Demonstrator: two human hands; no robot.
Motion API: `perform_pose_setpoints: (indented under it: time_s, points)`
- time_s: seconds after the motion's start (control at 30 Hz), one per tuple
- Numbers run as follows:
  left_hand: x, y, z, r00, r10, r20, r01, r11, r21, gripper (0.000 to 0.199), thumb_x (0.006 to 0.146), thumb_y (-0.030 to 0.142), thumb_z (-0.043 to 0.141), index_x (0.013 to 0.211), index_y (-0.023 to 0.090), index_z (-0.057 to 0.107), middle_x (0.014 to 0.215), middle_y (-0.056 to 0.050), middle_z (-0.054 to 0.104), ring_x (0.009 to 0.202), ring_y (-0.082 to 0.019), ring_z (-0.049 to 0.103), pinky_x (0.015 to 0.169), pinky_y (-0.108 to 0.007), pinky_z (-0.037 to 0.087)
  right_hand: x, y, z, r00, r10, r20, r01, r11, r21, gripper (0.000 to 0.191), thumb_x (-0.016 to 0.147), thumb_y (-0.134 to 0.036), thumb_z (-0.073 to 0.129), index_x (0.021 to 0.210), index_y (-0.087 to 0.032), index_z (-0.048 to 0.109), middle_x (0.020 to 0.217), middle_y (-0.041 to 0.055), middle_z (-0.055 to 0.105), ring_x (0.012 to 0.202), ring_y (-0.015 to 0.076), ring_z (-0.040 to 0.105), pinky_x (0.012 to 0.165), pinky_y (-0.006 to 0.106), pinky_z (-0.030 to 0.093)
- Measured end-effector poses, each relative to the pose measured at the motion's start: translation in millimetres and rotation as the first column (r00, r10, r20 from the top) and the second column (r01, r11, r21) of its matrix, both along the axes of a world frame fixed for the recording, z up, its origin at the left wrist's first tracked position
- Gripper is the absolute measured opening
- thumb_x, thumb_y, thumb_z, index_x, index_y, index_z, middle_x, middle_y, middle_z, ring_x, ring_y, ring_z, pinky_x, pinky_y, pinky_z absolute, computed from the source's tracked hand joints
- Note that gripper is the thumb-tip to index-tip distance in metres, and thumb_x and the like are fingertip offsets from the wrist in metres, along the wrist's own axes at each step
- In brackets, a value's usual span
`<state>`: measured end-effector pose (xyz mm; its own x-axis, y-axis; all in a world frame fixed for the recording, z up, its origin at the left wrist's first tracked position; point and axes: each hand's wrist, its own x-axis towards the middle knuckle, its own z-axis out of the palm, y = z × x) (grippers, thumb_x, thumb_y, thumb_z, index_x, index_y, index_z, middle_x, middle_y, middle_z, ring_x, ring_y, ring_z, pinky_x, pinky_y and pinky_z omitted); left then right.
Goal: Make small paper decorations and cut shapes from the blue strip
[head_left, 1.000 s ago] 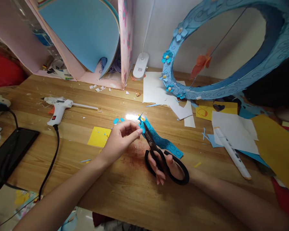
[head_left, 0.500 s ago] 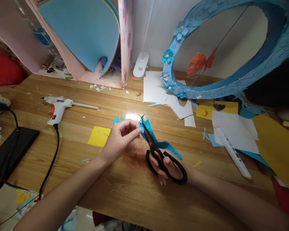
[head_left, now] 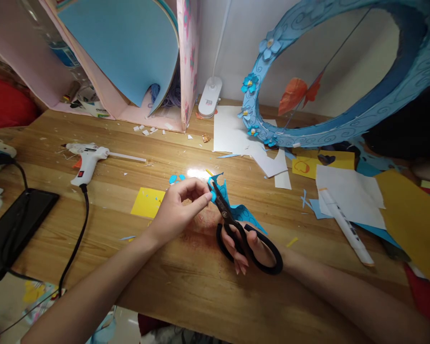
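My left hand [head_left: 184, 203] pinches the edge of a strip of blue paper [head_left: 244, 214] between thumb and forefinger. In my right hand [head_left: 252, 246] is a pair of black-handled scissors [head_left: 225, 210], thumb and fingers through the loops. The blades lie at the paper's edge beside my left fingertips, with a curled sliver of blue standing up near their tips. Small blue cut-out pieces [head_left: 173, 179] lie just beyond my left hand. Left of that hand is a yellow paper square [head_left: 147, 202], partly covered by the wrist.
A white glue gun [head_left: 89, 160] lies at left, its cord running past a black phone-like slab [head_left: 17, 234]. A decorated blue ring [head_left: 258, 95] stands at back right. White paper [head_left: 351, 193] and a white marker [head_left: 346, 227] are at right. A pink shelf [head_left: 184, 67] stands behind.
The scissors' handles have spread a little wider. The blue strip has shifted and turned slightly at the blades, and the cut sliver now sticks out to the right.
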<state>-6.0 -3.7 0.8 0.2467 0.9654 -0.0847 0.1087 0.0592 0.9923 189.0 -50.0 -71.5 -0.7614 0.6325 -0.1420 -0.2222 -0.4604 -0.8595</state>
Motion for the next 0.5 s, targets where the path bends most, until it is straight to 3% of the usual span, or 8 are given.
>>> perform_pose_setpoints:
  time_s: [0.5]
  points:
    - [-4.4,4.0,1.6,0.999,-0.040,0.030,0.041,0.998,-0.041,0.020,0.077,0.030,0.061,0.065,0.016,0.053,0.064,0.003,0.049,0.061,-0.010,0.045,0.060,-0.022,0.036,1.0,0.4,-4.3,1.000,-0.013,0.024,0.012,1.000,0.019,0.057,0.072,-0.075,0.048,0.074,-0.018,0.045,0.045,-0.0095,0.043,0.030,0.0050,0.043,0.034,0.017,0.048]
